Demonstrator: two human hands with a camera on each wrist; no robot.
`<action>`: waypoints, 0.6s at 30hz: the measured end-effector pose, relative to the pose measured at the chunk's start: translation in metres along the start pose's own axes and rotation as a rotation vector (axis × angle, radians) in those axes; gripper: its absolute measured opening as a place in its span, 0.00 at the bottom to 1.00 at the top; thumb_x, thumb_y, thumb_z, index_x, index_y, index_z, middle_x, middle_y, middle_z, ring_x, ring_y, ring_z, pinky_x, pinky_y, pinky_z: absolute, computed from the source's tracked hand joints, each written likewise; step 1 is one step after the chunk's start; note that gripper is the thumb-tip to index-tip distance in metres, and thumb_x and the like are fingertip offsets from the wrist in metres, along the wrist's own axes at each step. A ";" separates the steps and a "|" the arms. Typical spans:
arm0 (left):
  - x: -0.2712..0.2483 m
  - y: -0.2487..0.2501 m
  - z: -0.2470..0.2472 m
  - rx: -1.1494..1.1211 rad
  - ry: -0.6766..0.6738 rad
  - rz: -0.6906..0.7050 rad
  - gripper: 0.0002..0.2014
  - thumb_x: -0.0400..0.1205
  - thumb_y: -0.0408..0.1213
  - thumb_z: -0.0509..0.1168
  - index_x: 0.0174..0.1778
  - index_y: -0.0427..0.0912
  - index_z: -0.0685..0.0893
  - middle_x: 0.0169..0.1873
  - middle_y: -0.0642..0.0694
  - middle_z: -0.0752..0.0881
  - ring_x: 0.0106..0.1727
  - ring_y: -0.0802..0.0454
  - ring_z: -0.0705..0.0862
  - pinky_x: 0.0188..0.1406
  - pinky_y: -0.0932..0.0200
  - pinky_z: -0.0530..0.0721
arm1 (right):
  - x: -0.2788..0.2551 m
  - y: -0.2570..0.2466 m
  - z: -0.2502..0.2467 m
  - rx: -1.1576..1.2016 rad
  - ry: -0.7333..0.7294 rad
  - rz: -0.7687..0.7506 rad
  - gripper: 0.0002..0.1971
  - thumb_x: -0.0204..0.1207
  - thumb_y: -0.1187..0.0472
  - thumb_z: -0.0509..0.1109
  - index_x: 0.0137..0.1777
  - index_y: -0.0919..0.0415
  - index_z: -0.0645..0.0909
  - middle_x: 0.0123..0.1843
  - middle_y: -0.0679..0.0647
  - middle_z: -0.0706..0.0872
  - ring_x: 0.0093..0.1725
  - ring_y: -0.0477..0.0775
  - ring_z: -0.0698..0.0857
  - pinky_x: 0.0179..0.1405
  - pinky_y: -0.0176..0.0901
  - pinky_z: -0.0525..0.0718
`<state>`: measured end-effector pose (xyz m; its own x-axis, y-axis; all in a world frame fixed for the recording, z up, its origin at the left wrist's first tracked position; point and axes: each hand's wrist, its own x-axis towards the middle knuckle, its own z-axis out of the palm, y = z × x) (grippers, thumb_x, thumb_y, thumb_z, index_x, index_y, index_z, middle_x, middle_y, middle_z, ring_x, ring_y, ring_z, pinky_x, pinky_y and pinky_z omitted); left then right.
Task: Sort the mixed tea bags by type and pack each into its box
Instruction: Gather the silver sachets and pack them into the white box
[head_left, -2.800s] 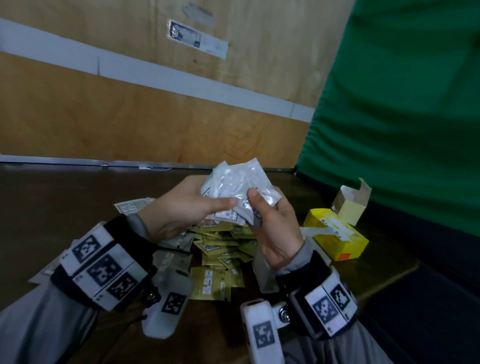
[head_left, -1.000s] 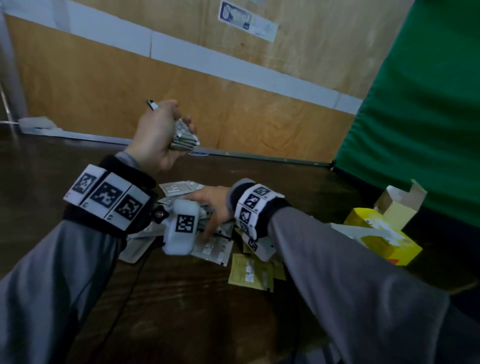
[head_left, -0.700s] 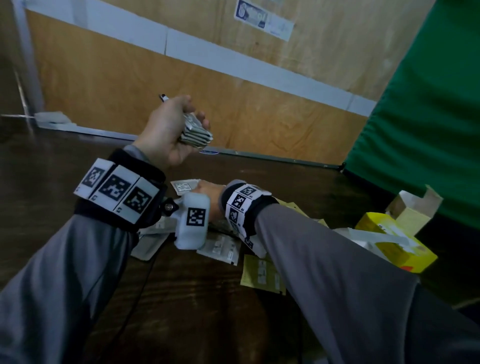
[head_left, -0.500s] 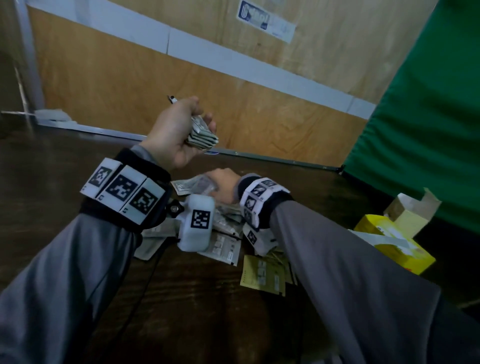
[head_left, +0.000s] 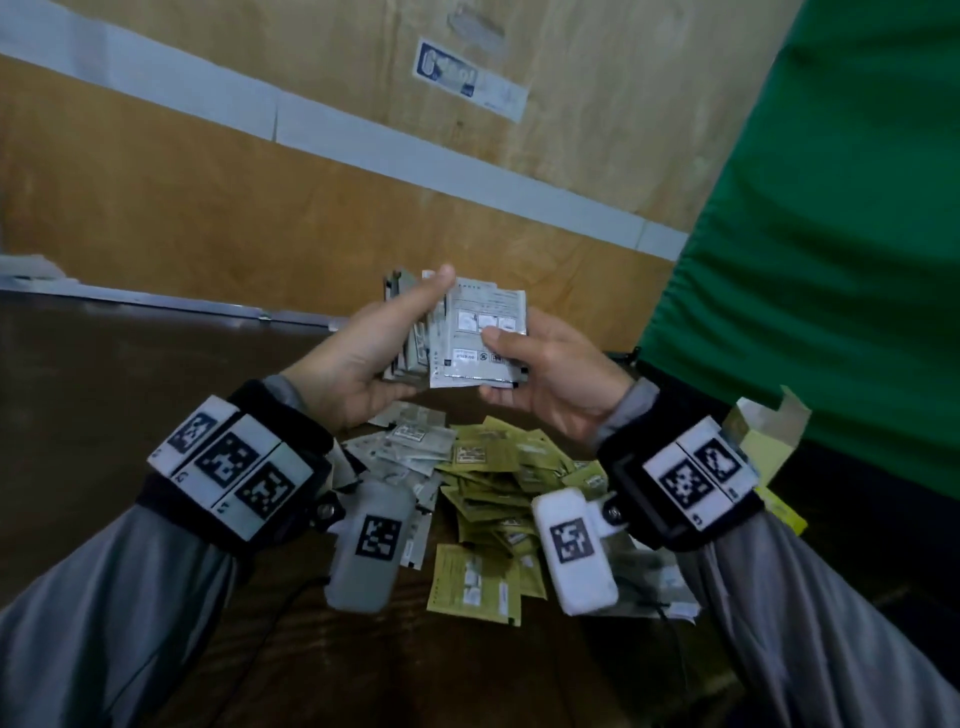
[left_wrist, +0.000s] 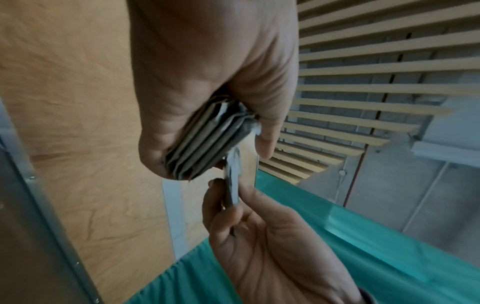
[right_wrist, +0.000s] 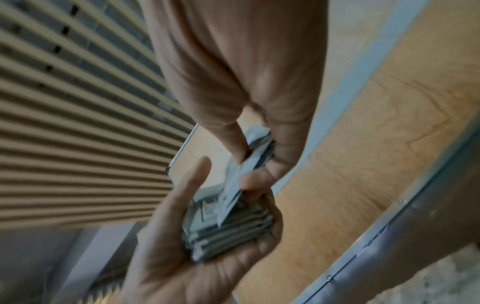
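Sliding a silver bag (head_left: 480, 332) in, the right hand (head_left: 550, 379) pinches it against the stack (head_left: 410, 332) clamped in the left hand (head_left: 358, 358), above the pile (head_left: 483, 467). Best squared edge to edge before letting go. Yellow box (head_left: 769, 441), right of the pile, is mostly cut off; bag print unreadable.
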<state>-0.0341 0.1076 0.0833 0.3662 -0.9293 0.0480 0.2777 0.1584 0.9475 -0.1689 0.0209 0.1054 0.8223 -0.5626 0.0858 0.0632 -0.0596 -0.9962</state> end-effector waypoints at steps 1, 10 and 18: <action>-0.002 -0.002 0.005 -0.008 -0.012 0.032 0.22 0.75 0.50 0.69 0.60 0.41 0.85 0.52 0.39 0.90 0.55 0.42 0.89 0.56 0.45 0.86 | -0.002 0.002 -0.001 -0.009 0.034 -0.011 0.14 0.82 0.67 0.61 0.67 0.63 0.74 0.47 0.55 0.85 0.40 0.50 0.86 0.29 0.35 0.86; -0.005 -0.013 0.026 -0.213 -0.026 0.075 0.21 0.83 0.28 0.59 0.71 0.51 0.75 0.55 0.41 0.89 0.48 0.45 0.89 0.45 0.49 0.88 | -0.001 0.020 -0.009 -0.573 0.331 -0.168 0.11 0.68 0.55 0.78 0.41 0.64 0.86 0.37 0.54 0.88 0.32 0.45 0.83 0.35 0.39 0.83; -0.005 -0.019 0.029 -0.252 0.128 -0.061 0.13 0.83 0.32 0.65 0.58 0.25 0.83 0.42 0.29 0.88 0.29 0.41 0.89 0.23 0.51 0.88 | -0.002 0.014 -0.008 -0.627 0.311 -0.105 0.24 0.62 0.53 0.82 0.51 0.65 0.78 0.39 0.53 0.84 0.29 0.46 0.82 0.22 0.38 0.81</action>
<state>-0.0664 0.0994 0.0741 0.4463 -0.8927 -0.0623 0.5088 0.1959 0.8383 -0.1741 0.0147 0.0909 0.6244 -0.7316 0.2735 -0.2815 -0.5375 -0.7949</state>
